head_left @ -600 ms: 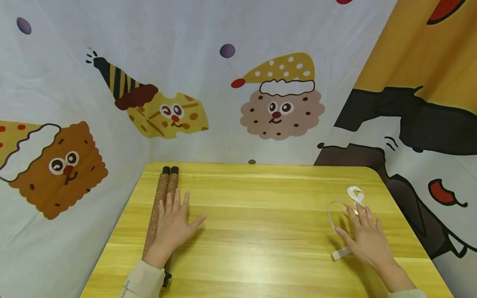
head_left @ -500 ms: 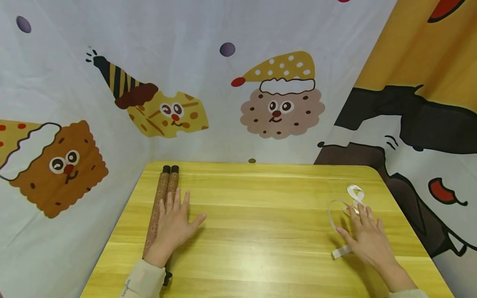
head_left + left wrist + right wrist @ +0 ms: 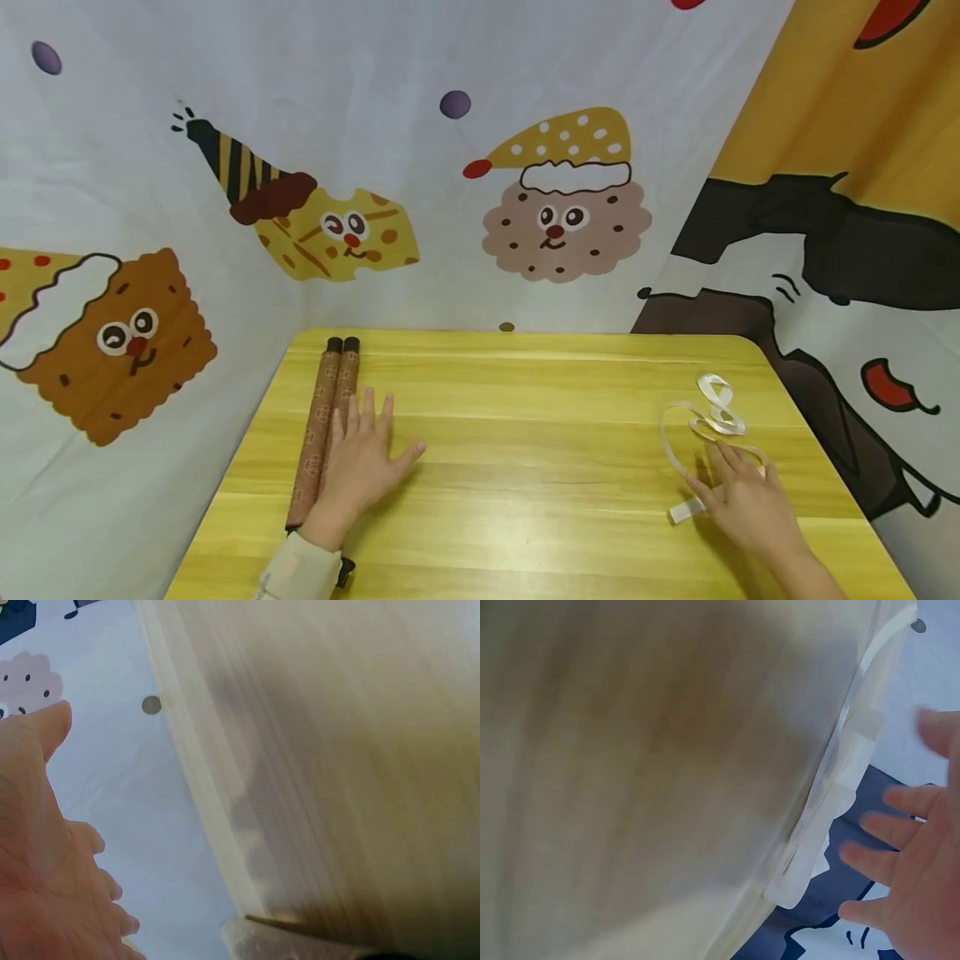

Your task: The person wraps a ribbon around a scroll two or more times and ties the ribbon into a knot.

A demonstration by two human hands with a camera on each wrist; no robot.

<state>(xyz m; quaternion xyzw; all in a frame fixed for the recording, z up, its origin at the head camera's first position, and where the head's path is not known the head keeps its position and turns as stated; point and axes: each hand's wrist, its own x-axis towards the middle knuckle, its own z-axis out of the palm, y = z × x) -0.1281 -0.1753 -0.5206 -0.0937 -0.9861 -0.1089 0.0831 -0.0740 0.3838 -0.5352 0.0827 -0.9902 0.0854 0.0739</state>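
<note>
Two long brown patterned tubes with black ends, a left one (image 3: 313,437) and a right one (image 3: 347,375), lie side by side at the table's left. My left hand (image 3: 360,467) is spread over the right tube and hides part of it; whether it touches cannot be told. In the left wrist view the left hand (image 3: 41,847) holds nothing. A loosely looped white ribbon (image 3: 723,408) lies at the right, its near part under my right hand (image 3: 753,504). The right wrist view has the right hand (image 3: 919,870) with fingers apart, not gripping the ribbon (image 3: 802,855).
The wooden table (image 3: 517,475) has a light yellow grain and rounded far corners. Behind it and at both sides hangs a pale curtain (image 3: 420,300) printed with cartoon biscuits and cheese. A black piece (image 3: 346,572) shows beside the left sleeve (image 3: 303,571).
My left hand has shifted slightly right and nearer, uncovering more of the tubes. The right hand has drawn back toward me, its fingers more bent, so more of the ribbon shows.
</note>
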